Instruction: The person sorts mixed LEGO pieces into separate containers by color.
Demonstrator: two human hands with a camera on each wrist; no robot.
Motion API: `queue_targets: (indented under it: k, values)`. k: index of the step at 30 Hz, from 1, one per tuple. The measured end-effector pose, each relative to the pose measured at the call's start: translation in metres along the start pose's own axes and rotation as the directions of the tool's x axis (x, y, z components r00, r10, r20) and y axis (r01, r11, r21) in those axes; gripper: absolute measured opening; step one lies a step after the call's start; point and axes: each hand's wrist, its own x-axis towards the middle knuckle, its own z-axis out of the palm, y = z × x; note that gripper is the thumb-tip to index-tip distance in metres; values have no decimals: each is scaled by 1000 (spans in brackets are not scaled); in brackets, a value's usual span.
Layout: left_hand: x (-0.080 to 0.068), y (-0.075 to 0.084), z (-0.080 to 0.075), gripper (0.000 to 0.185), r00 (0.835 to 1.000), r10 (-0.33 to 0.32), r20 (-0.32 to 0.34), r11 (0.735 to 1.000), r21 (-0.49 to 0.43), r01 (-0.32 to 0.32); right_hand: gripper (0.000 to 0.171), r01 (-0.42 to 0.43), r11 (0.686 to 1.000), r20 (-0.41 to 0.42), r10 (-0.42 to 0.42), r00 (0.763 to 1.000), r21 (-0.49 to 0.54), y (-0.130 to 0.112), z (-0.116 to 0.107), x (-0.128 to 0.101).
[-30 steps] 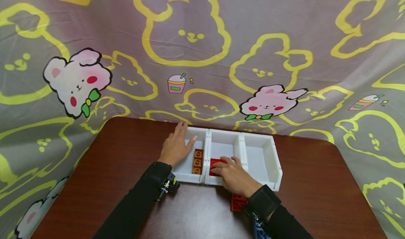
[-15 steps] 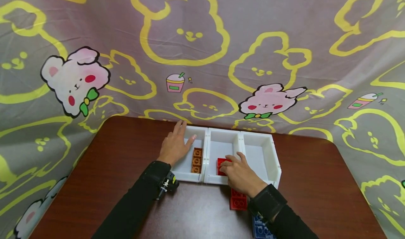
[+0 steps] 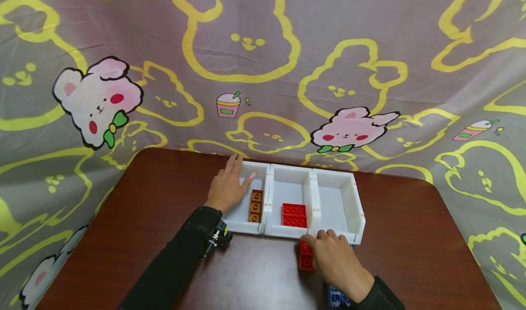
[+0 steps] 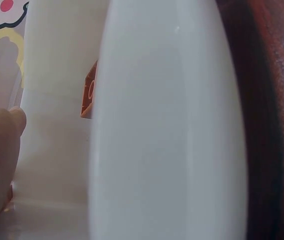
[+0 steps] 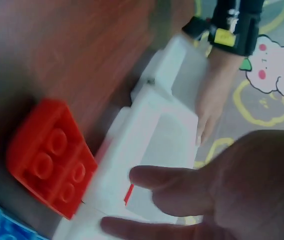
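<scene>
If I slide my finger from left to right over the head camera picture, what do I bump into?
White cartoon animal → left hand → orange toy block → red toy blocks in the middle bin → right hand → tilted pink drink picture.

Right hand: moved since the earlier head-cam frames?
Yes: against the white tray, the right hand moved toward the person and slightly right, from over the middle compartment to the red block on the table.

Red blk [image 3: 306,260] on tbl [image 3: 255,278], hollow side up, just beside wht 3-compt. tray [image 3: 283,232].
</scene>
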Motion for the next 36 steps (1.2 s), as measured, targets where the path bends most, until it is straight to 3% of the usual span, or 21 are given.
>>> queue_targets:
  k: [10,19,24,26,28,32,34,36]
  values:
    - [-1,-3,1,76,1000,-7,4,1000,13,7,32,-110,989,233,85,969,99,1,20,-5]
    - [0,-3,0,76,1000,-14,-2,1000,21,14,24,-30,998,135,21,991,63,-1,25,-4]
    - [2,0,0,76,1000,-4,-7,1000,13,4,23,-35,994,142,19,990,106,-3,8,-4]
    - [3,0,-1,75,1000,-1,-12,1000,16,1,25,22,990,127,-40,991,140,-4,-3,-2]
    - [3,-1,-2,75,1000,2,-13,1000,21,-2,25,130,980,60,-140,988,153,-4,-13,2]
    - [3,-1,-1,76,1000,-2,-15,1000,26,3,22,338,929,-80,-330,941,149,-1,-19,25]
    - [2,0,0,75,1000,-11,-8,1000,27,11,20,384,911,-111,-371,922,151,3,-16,40]
    - [2,1,1,75,1000,-13,0,1000,25,13,21,387,901,-86,-377,922,197,8,-13,53]
